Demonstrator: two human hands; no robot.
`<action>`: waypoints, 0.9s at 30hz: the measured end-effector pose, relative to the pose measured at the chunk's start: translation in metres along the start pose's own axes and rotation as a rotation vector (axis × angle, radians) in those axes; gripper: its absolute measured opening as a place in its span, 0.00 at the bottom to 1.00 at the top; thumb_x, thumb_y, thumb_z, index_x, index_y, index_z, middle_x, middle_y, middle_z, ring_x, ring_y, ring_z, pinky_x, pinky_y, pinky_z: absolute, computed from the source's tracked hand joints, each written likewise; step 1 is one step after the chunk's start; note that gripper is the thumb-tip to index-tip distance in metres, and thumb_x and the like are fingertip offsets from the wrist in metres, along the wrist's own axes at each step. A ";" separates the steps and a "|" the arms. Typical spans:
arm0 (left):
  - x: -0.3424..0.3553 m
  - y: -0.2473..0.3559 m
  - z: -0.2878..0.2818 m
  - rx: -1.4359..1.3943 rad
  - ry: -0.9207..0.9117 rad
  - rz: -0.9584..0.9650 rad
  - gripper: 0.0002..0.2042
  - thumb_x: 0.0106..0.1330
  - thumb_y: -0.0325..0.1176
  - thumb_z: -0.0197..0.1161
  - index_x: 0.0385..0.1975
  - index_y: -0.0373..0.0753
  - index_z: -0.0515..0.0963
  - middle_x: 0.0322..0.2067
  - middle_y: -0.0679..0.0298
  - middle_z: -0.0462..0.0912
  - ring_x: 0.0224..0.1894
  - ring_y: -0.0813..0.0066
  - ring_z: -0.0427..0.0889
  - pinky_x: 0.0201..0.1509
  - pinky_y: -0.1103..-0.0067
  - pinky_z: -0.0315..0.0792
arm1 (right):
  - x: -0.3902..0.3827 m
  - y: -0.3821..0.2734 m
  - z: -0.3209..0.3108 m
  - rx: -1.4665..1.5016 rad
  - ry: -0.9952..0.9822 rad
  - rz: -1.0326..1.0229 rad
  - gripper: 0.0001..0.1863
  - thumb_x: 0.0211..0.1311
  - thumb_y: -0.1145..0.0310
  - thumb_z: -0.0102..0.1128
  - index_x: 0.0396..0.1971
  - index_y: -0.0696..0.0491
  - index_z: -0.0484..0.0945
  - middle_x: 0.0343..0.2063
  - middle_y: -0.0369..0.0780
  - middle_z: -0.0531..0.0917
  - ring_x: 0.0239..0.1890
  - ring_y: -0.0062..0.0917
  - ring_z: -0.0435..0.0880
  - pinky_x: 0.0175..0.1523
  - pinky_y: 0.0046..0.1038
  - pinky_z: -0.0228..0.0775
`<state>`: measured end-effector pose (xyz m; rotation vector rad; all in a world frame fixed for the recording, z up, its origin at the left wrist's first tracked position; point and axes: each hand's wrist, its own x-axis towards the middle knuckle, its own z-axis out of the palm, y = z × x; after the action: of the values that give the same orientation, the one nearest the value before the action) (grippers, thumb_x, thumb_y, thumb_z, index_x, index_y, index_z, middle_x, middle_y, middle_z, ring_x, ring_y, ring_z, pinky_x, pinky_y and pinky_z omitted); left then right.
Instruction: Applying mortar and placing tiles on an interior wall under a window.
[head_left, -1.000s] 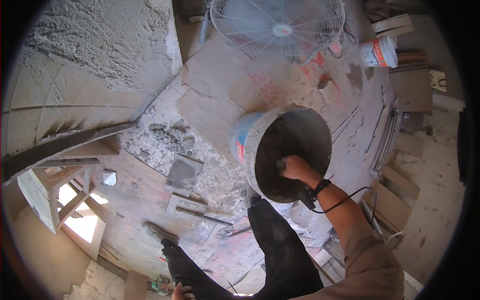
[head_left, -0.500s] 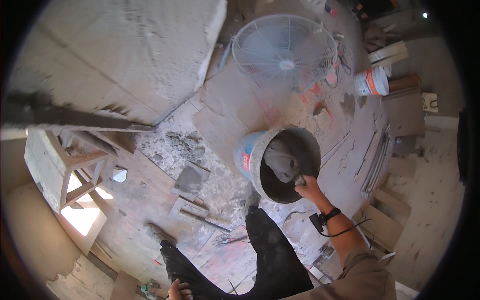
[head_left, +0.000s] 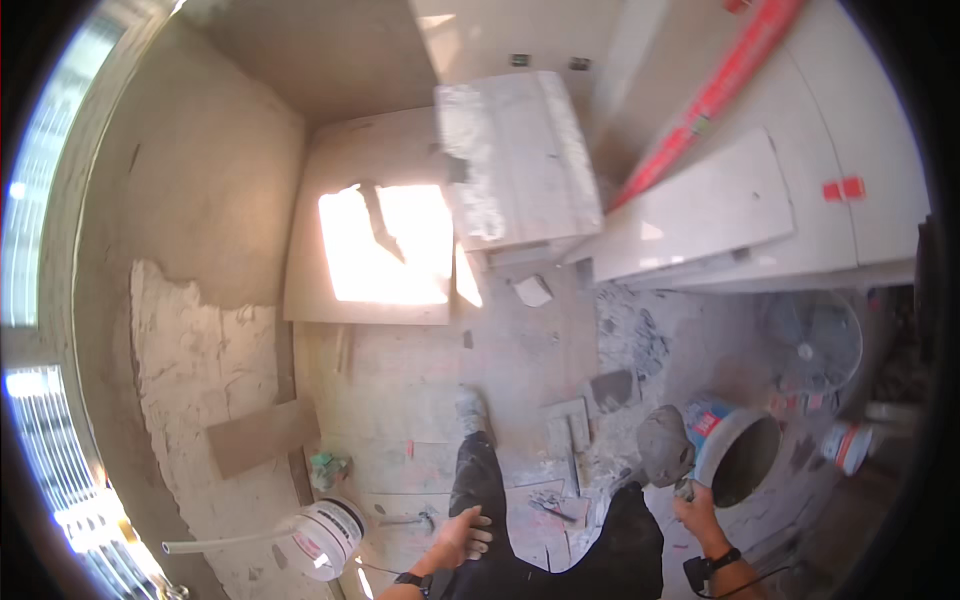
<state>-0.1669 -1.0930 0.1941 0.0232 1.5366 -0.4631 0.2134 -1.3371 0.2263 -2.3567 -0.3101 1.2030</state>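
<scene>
Fan (head_left: 818,345) nr blue bucket (head_left: 709,424); white pail (head_left: 322,541) on L.

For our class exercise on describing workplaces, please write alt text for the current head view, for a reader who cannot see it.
A person's right hand holds a grey-caked trowel beside a blue bucket, while the left hand lies on the left leg. Nearby on the dusty floor are a white bucket and a wire-caged fan.

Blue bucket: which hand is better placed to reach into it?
Right, I'd say: the right hand, gripping a grey-caked tool, is beside the blue bucket; the left hand is over by the left leg, farther away.
</scene>
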 end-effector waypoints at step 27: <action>0.018 0.004 -0.014 0.065 -0.040 -0.084 0.19 0.63 0.55 0.52 0.39 0.45 0.73 0.21 0.63 0.74 0.17 0.67 0.70 0.20 0.72 0.64 | 0.023 -0.067 0.020 -0.041 -0.098 -0.189 0.19 0.53 0.58 0.65 0.31 0.60 0.72 0.19 0.44 0.75 0.22 0.34 0.75 0.30 0.34 0.67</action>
<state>-0.1797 -1.0901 0.1751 -0.0001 1.4875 -0.5773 0.2118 -1.2635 0.2343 -2.2482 -0.5812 1.2329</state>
